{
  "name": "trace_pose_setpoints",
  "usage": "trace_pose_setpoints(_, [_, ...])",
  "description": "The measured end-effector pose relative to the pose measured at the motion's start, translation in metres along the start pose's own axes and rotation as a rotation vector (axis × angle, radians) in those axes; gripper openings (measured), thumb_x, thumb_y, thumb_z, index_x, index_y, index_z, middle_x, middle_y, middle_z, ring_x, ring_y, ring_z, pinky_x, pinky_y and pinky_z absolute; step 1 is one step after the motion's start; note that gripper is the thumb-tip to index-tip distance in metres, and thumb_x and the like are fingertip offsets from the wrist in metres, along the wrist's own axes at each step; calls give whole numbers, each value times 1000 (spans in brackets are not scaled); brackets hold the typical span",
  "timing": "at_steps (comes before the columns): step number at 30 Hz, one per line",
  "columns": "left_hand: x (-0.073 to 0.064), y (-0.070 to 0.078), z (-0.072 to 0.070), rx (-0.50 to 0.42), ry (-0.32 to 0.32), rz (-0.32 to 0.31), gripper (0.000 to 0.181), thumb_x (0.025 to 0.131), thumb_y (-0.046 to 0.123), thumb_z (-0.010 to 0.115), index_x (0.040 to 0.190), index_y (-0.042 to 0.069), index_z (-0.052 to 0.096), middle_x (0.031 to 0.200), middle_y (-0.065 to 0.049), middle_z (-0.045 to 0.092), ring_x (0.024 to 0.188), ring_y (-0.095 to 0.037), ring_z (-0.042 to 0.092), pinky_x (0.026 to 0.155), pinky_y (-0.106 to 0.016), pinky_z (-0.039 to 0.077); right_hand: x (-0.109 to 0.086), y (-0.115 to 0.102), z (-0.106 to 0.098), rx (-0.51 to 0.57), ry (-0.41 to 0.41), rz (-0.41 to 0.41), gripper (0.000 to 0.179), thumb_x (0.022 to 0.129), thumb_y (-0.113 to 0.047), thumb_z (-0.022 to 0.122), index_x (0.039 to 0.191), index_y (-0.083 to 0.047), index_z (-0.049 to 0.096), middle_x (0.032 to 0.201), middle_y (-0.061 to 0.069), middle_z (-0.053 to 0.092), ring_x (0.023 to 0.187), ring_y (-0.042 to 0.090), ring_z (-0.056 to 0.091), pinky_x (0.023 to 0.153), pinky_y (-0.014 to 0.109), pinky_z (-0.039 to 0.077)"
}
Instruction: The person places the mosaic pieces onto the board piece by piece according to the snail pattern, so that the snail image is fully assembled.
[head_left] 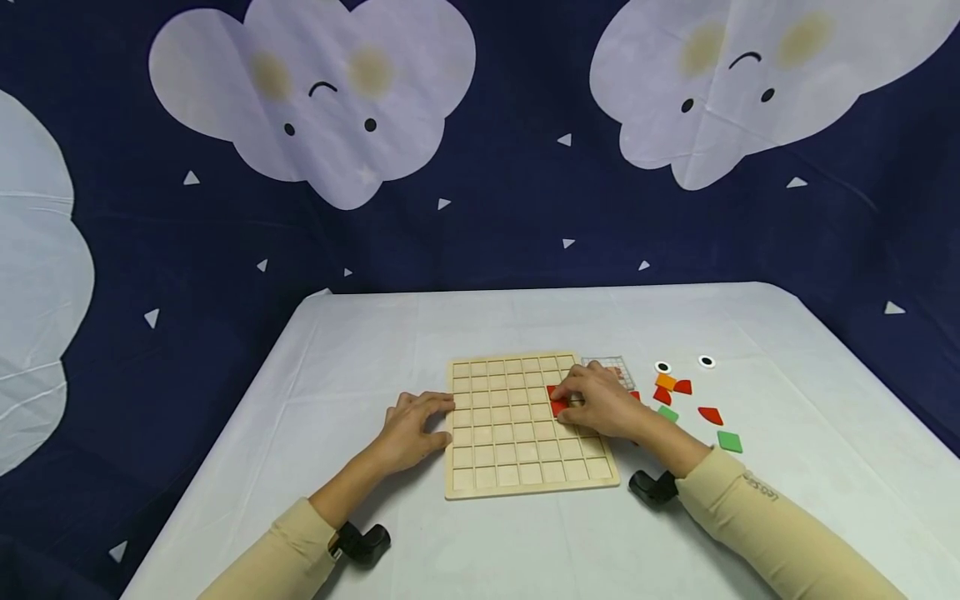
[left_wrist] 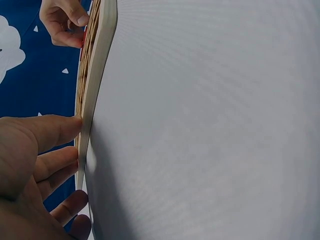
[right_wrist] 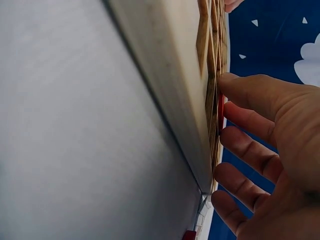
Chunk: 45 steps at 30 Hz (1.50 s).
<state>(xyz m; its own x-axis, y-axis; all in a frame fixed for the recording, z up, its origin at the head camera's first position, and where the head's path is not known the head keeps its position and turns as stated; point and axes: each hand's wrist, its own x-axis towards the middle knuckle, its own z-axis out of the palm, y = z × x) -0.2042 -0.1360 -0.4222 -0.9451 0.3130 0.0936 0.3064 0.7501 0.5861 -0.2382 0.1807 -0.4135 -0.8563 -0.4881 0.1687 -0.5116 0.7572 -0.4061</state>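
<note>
Red tile: the red tile (head_left: 557,407) sits at the right-hand part of a grid board, partly covered by fingers; how fully it is seated cannot be told.
Right hand: the right hand (head_left: 600,402) reaches over the board's right edge, thumb and index fingertip set narrowly about the red tile, the other fingers loosely bent; whether they pinch it or only touch it cannot be told.
Grid board: the pale wooden grid board (head_left: 483,457) lies flat, divided by thin ridges into rows of square cells.
Left hand: the left hand (head_left: 408,429) rests at the board's left edge, its fingers extended and touching the rim, thumb spread wide from them.
Pattern card: a gridded card (head_left: 626,375) with red marks lies just beyond the board's upper right side, partly hidden by the right hand.
Loose pieces: right of the board lie two white discs with black centres (head_left: 663,367) (head_left: 707,362), an orange piece (head_left: 665,382) touching red curved pieces (head_left: 683,387), another red curved piece (head_left: 711,415) apart, and two green pieces (head_left: 667,413) (head_left: 730,442).
Sleeves: beige sleeves (head_left: 281,550) cover both forearms, with black devices (head_left: 365,546) at the wrists.
Counter: a white cloth covers the counter (head_left: 360,350).
Backdrop: behind hangs a navy backdrop (head_left: 517,100) with pale clouds (head_left: 322,150) and small triangles.
</note>
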Motion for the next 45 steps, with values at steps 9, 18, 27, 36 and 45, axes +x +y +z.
trace_pose_setpoints(9, [0, -1, 0, 3, 3, 5, 45, 79, 16, 71, 123, 11, 62, 135, 2, 55, 110, -22, 42, 88, -43, 28, 0, 0, -1, 52, 5, 26, 25, 75, -25, 76, 100, -20, 73, 101, -2, 64, 92, 17, 45, 78, 33, 30])
trace_pose_setpoints(18, [0, -2, 1, 4, 1, 13, 45, 80, 17, 71, 123, 12, 62, 135, 3, 55, 111, -22, 42, 88, -43, 28, -8, 17, -19, 57, 82, 100, 25, 79, -21, 72, 103, -14, 72, 97, 0, 64, 94, 21, 45, 82, 40, 33])
trace_pose_setpoints(27, [0, -2, 1, 2, 6, 15, 45, 79, 16, 71, 123, 12, 62, 134, 2, 56, 110, -22, 42, 88, -43, 28, -36, 65, -53, -1, 107, 330, 30, 82, -22, 68, 109, -8, 69, 107, 12, 63, 97, 28, 45, 76, 37, 35])
trace_pose_setpoints(36, [0, -3, 1, 5, 6, 20, 45, 79, 16, 71, 123, 12, 62, 134, 3, 55, 111, -22, 42, 88, -42, 28, -60, 101, -64, -44, 94, 420, 35, 82, -23, 69, 110, -3, 67, 109, 21, 62, 95, 32, 44, 75, 40, 33])
trace_pose_setpoints(45, [-1, -2, 0, 3, 6, 18, 45, 79, 16, 71, 123, 12, 62, 134, 2, 56, 111, -23, 42, 87, -42, 28, -66, 109, -65, -67, 48, 470, 37, 81, -25, 69, 110, -1, 67, 111, 25, 59, 94, 35, 42, 74, 41, 32])
